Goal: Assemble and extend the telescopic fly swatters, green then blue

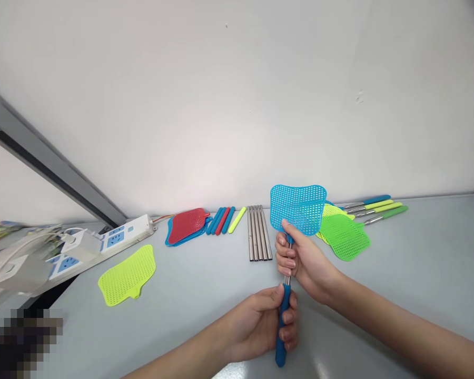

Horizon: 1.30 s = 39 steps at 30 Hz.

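A blue fly swatter (298, 205) with a perforated head, a metal rod and a blue grip stands upright in front of me. My left hand (266, 321) wraps round its blue grip. Higher up, my right hand (300, 258) is closed on the metal rod, its thumb pressed to the base of the head. Just left of the swatter lie several metal rods (258, 231) side by side. Behind my right hand, a green swatter (347, 237) and other finished-looking swatters in yellow and blue overlap, their grips pointing right.
Several loose blue and red grips (220, 220) and a yellow grip (237, 220) lie on the grey table (181, 279). Red and blue swatter heads (187, 226) are stacked beside them. A yellow head (128, 273) lies nearer, by a white power strip (114, 239) with plugs.
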Tool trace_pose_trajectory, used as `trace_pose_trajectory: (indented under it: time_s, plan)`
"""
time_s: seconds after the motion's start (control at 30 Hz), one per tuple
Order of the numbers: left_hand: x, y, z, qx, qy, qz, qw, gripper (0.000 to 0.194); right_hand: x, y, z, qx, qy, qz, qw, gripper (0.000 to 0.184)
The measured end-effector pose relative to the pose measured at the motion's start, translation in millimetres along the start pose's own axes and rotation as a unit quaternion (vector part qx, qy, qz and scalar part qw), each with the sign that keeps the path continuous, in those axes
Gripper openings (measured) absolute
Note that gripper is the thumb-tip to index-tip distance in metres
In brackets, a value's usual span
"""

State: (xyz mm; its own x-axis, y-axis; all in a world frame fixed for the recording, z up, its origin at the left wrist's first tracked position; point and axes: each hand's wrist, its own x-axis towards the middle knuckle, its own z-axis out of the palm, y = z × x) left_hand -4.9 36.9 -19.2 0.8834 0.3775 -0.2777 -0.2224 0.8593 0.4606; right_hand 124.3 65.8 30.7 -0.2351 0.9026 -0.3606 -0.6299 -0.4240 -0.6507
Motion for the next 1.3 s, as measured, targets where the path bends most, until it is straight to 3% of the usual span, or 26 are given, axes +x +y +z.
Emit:
trace_pose_trajectory:
  time_s: [0.63, 1.3]
  plan:
    - [-1.1, -4.4, 2.8, 0.037, 0.027, 0.006, 0.999, 0.032, 2.3, 1.8, -1.6, -0.166, 0.005, 0.018, 0.986, 0.039]
    - [-1.7, -5.3, 5.9, 0.036, 0.071, 0.015, 0.997, 0.031, 9.7, 5.1, -6.9, -0.171, 0.005, 0.004, 0.985, 0.041]
